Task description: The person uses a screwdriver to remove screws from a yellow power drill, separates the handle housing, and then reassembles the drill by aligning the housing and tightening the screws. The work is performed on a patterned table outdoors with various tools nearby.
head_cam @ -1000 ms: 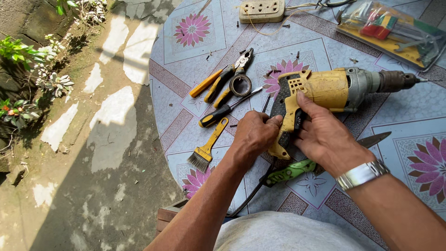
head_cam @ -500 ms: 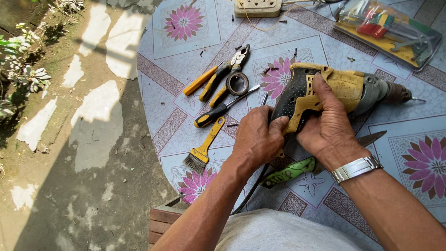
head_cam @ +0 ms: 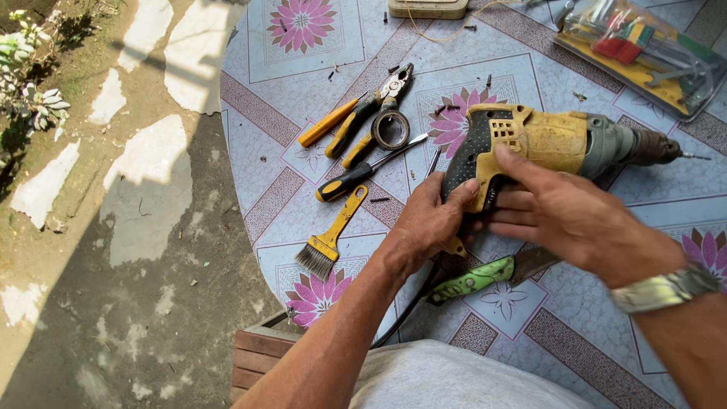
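A yellow and black electric drill point(head_cam: 541, 136) with a grey metal nose lies on its side on the round table point(head_cam: 288, 76), bit pointing right. My left hand point(head_cam: 428, 223) grips the black handle from below, thumb against its back. My right hand point(head_cam: 572, 216), a metal watch at the wrist, rests its fingers on the handle and trigger area from the right. The drill's black cord point(head_cam: 405, 314) runs down off the table's near edge.
A green-handled knife point(head_cam: 485, 276) lies under my hands. Left of the drill are a yellow-handled brush point(head_cam: 329, 238), a screwdriver point(head_cam: 363, 173), pliers point(head_cam: 375, 113) and a tape roll point(head_cam: 391, 130). A yellow tool case point(head_cam: 644, 57) sits far right, a socket strip point(head_cam: 428, 7) at top.
The drill has turned from handle-up in both hands to lying flatter on the table. My right hand has slid from the top of the body down to the handle.
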